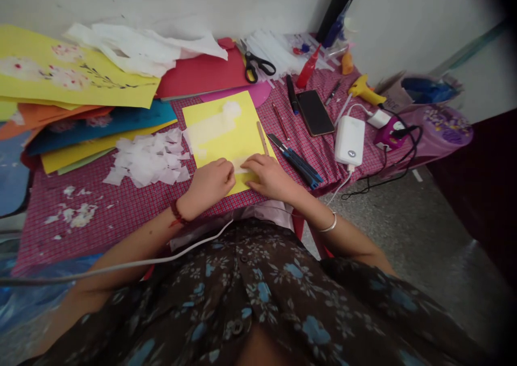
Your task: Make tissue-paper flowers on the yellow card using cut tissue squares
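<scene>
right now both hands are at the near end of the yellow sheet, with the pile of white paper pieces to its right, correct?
Not quite: the head view shows the pile of white paper pieces to the left of the yellow sheet. The left hand and right hand are at its near end.

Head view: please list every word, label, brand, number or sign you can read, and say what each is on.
"CE": box at the right; any letters before it are unclear.
White power bank: small mark on its round display, too blurred to read.
Purple tub: dark mark, not legible.
Yellow sheet under the hands: no lettering can be made out.
</scene>
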`<state>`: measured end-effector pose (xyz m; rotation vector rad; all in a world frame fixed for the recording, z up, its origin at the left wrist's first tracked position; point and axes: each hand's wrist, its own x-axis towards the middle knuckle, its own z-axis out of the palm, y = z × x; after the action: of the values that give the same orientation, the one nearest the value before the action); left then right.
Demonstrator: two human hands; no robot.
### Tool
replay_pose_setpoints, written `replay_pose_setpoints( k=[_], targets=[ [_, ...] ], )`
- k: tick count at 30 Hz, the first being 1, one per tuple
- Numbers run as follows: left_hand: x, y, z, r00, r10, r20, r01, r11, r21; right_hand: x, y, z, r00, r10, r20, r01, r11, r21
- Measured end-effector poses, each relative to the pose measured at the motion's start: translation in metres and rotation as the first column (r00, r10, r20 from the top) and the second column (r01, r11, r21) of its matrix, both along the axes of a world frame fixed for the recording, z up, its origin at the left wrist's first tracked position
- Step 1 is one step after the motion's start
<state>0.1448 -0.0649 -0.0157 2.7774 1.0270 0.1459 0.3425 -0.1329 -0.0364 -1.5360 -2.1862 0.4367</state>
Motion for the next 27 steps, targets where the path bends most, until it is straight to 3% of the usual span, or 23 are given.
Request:
replay_pose_setpoints(
  k=[3,5,8,12,16,22,27],
  targets=[
    [-0.005,0.010,0.001,0.992,0.091,0.089,-0.074,0.981,-0.179,-0.001,0.006,-0.004,0.998,-0.066,-0.007,0.066,0.998,0.015],
    [-0.009,0.008,0.002,0.988,0.084,0.129,-0.056,0.976,-0.210,-0.002,0.008,-0.005,0.993,-0.116,-0.029,0.116,0.993,0.006],
    [-0.019,-0.006,0.004,0.997,-0.017,0.077,0.021,0.999,-0.045,-0.003,0.004,-0.005,0.988,-0.144,-0.060,0.144,0.990,-0.002],
    [-0.034,-0.035,-0.001,0.993,-0.090,0.079,0.074,0.980,0.185,-0.002,-0.014,-0.002,0.988,-0.122,-0.096,0.126,0.991,0.036],
    [-0.049,-0.056,-0.014,0.983,-0.083,0.161,0.038,0.963,0.267,0.002,-0.033,-0.004,0.989,-0.097,-0.109,0.104,0.993,0.059],
    [-0.061,-0.059,-0.026,0.946,0.047,0.322,-0.070,0.996,0.061,0.011,-0.039,-0.011,0.969,-0.204,-0.143,0.211,0.977,0.037],
    [-0.061,-0.056,-0.024,0.853,0.241,0.463,-0.190,0.970,-0.154,0.009,-0.033,-0.011,0.947,-0.296,-0.126,0.301,0.953,0.026]
  ],
)
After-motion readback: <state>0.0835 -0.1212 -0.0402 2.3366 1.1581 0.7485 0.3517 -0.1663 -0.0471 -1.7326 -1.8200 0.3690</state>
